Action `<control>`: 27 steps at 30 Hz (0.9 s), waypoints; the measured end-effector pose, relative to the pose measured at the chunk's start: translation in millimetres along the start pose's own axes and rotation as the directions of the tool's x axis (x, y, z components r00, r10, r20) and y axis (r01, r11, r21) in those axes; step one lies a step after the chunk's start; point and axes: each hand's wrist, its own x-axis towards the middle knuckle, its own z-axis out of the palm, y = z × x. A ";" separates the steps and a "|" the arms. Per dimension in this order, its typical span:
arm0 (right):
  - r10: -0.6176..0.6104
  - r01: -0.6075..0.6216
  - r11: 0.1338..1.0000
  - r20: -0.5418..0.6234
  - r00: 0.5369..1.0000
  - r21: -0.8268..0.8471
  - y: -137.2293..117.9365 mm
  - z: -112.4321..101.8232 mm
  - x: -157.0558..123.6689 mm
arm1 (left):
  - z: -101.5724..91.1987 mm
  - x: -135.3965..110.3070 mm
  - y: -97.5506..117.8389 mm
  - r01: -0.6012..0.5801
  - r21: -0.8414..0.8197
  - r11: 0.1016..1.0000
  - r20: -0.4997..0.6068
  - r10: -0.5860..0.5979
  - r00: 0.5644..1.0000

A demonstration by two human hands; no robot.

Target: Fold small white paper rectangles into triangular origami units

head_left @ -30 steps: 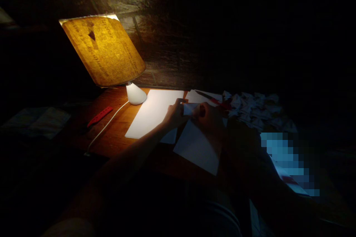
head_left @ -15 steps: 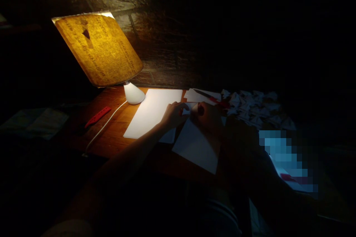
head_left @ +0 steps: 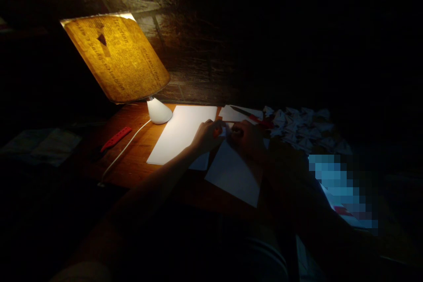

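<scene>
Dim brown wooden worktop [head_left: 134, 154]: left hand [head_left: 206, 135] and right hand [head_left: 248, 138], fingers nearly closed, pinch a small white paper piece [head_left: 224, 132] beside a larger white sheet [head_left: 234, 176]; matching edges before pressing would likely keep any crease crisp.

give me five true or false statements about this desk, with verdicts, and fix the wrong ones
1. The left hand and right hand are on the same small paper. True.
2. The lamp is off. False: the lamp is lit, its shade glowing.
3. The red tool lies to the right of the white cord. False: the red tool lies to the left of the white cord.
4. Many folded paper pieces lie to the right of the hands. True.
5. The large sheets beside the lamp are crumpled. False: the large sheets lie flat.
</scene>
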 end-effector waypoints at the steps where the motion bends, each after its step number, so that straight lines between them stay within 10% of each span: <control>1: -0.007 0.007 1.000 0.005 1.000 0.002 0.0 -0.3 -0.1 | -0.9 0.1 0.9 -0.009 0.004 1.000 0.006 0.009 1.000; 27: -0.135 0.127 0.988 0.100 0.986 0.084 14.0 -0.8 6.3 | -2.8 -5.1 -0.2 -0.113 -0.214 0.970 0.047 0.125 0.991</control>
